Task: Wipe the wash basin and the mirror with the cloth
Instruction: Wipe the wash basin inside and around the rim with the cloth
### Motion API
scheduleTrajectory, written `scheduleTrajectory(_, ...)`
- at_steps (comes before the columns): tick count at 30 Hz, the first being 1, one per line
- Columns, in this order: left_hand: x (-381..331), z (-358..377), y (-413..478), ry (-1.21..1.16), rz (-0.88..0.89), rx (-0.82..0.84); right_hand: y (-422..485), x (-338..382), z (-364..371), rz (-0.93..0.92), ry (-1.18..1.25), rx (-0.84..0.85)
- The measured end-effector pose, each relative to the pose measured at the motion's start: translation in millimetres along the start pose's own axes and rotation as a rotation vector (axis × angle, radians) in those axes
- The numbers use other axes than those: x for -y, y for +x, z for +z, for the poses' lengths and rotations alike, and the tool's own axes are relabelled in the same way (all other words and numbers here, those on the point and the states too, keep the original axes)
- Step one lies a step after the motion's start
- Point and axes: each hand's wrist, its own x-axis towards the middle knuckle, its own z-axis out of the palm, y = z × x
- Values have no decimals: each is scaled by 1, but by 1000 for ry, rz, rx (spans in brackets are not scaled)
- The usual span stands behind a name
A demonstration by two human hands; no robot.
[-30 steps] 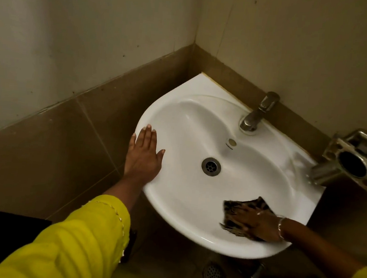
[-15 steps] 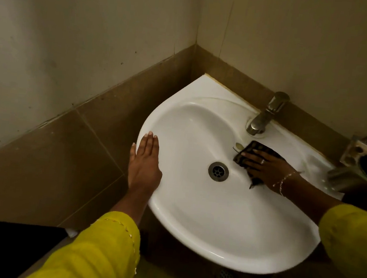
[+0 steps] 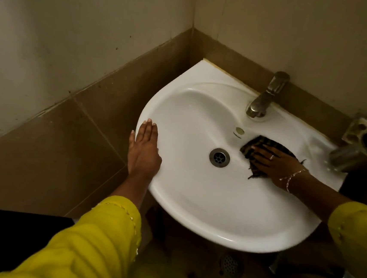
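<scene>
A white wash basin point(image 3: 194, 207) is fixed in the corner of two walls. My left hand point(image 3: 144, 149) rests flat on its left rim, fingers straight and together. My right hand point(image 3: 276, 164) presses a dark striped cloth point(image 3: 260, 146) against the inner right slope of the bowl, fingers spread flat over it. The cloth lies to the right of the drain point(image 3: 219, 157) and below the overflow hole point(image 3: 239, 130). A metal tap point(image 3: 266, 96) stands on the back rim. No mirror is in view.
A metal holder point(image 3: 366, 138) is mounted on the wall at the right, beside the basin. Brown tiles point(image 3: 53, 148) run along the lower walls. A floor drain point(image 3: 231, 265) sits under the basin. A black surface point(image 3: 1, 233) fills the lower left.
My right hand moved the cloth from the bowl's front right edge up toward the overflow hole, then slightly right along the slope. My left hand stayed on the left rim.
</scene>
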Motion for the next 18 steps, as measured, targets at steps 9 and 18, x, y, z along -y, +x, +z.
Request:
scheduleTrajectory(9,-1,1,-1,73,8,13,-14,54,-35,113,425,846)
scheduleTrajectory(18,-2,1,1,29,17,4,18,113,-79,-65,970,443)
